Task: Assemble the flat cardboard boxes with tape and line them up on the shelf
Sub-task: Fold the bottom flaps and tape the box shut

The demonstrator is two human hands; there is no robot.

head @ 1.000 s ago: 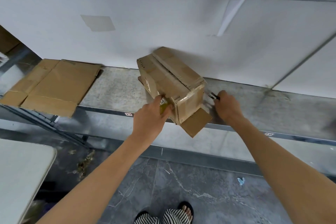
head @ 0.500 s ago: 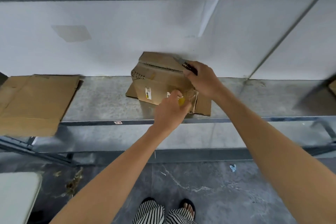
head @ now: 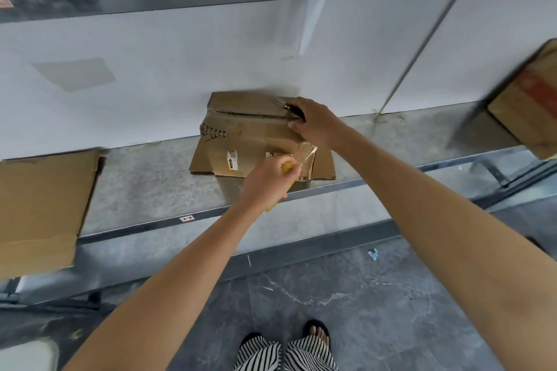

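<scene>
**Beneath both hands, a cardboard box (head: 241, 135) lying low on the shelf (head: 144, 184)**

Just ahead of the left hand (head: 266, 182): the near right corner of the box, its flaps splayed flat toward the shelf edge. Fingers curled tight round a yellow-handled tool (head: 285, 168), with its tail poking out below the palm. Between that hand and the box, a strip of clear tape (head: 306, 153), glinting, reaching onto the cardboard.

Beyond the left hand and slightly to its right, the right hand (head: 315, 125), set down on the far right part of the box, close to the white wall (head: 180, 69). Fingers closed about a slim dark object (head: 293, 108), tip showing past the knuckles; kind not clear.

Well off to the left of the left hand, a flat cardboard sheet (head: 42, 208) overhanging the shelf edge. Far to the right of the right hand, another box (head: 533, 105), blurred.
</scene>
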